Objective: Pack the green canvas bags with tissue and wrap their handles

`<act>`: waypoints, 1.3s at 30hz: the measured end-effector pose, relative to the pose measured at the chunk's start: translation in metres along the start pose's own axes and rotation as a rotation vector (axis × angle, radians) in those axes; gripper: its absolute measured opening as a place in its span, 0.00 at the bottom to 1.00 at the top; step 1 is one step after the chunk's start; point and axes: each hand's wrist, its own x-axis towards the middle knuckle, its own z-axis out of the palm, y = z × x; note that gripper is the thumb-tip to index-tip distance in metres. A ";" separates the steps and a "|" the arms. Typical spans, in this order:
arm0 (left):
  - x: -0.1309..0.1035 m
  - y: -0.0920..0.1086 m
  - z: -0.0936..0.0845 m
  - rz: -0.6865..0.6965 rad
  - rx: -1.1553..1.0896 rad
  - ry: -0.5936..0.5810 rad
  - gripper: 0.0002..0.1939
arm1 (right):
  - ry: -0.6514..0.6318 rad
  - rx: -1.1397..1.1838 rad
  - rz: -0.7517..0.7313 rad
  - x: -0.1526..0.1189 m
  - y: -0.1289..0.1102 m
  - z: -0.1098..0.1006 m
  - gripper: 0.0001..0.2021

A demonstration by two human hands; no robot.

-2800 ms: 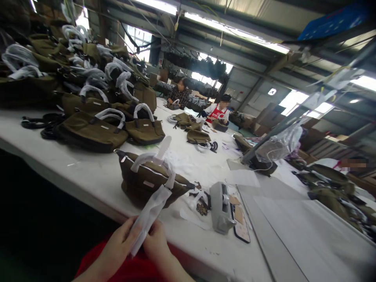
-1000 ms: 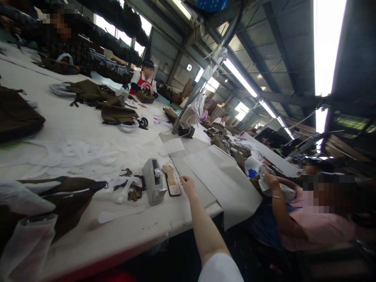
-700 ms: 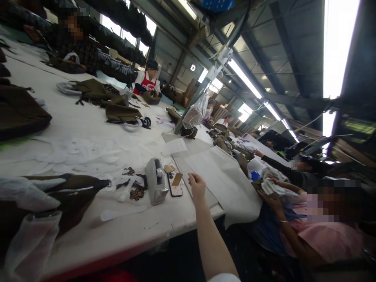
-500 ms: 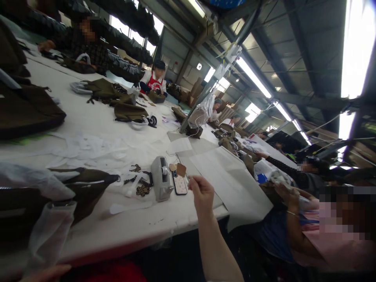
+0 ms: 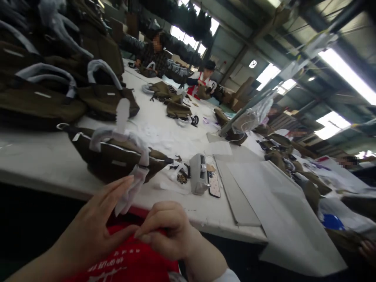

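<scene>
My left hand [image 5: 96,219] is at the lower left, fingers stretched out beside a clear plastic wrap [image 5: 133,190] that hangs over the table's front edge. Close to its thumb, my right hand [image 5: 167,229] is closed in a pinch; whatever its fingertips hold is too small to make out. Behind the hands lies an olive bag [image 5: 114,156] with wrapped handles and a white strip [image 5: 122,117] standing up from them. Right of the bag are a leopard-print piece [image 5: 182,179], a grey tape dispenser [image 5: 199,174] and a phone [image 5: 214,185].
More olive bags [image 5: 102,94] crowd the table's left side. A slanted metal post [image 5: 249,107] rises beyond the dispenser. White sheets [image 5: 279,199] hang over the front edge at right. People work across the table. A co-worker's hand [image 5: 367,248] shows at the far right.
The view has swung left. My right hand has moved from beside the phone to my left hand, which has come fully into view. The wrapped bag now shows whole.
</scene>
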 end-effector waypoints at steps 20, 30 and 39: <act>-0.005 -0.025 0.021 -0.511 -1.114 -0.501 0.17 | 0.303 0.187 0.537 0.028 0.085 0.045 0.11; -0.024 -0.039 0.015 -0.578 -1.087 -0.757 0.18 | 0.589 0.064 0.466 0.022 0.106 0.023 0.13; -0.022 -0.044 0.019 -0.612 -0.781 -0.383 0.14 | 0.624 0.450 0.410 0.024 0.090 0.019 0.10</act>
